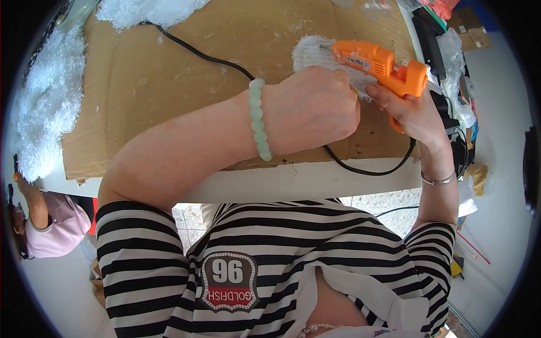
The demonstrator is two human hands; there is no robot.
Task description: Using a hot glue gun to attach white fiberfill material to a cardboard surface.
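My right hand (pixel 414 115) grips an orange glue gun (pixel 377 62) by its handle, thumb along its side. The gun's nozzle points left, over a white ribbed, fuzzy-edged piece (pixel 307 56) lying on brown cardboard (pixel 186 90). Below the gun, my left hand (pixel 310 110) is closed with its back up, close to the right thumb. Its fingertips and anything in them are hidden. A black cord (pixel 372 172) hangs in a loop from the gun's handle and passes behind my left hand; a stretch of black cord (pixel 208 56) runs beyond my left wrist.
White shaggy material (pixel 53 101) is heaped at the left, with more (pixel 149 11) at the far edge. Black objects and clear plastic (pixel 451 62) crowd the table's right side. A person in pink (pixel 59 222) is at the lower left. Loose white fibres dot the cardboard.
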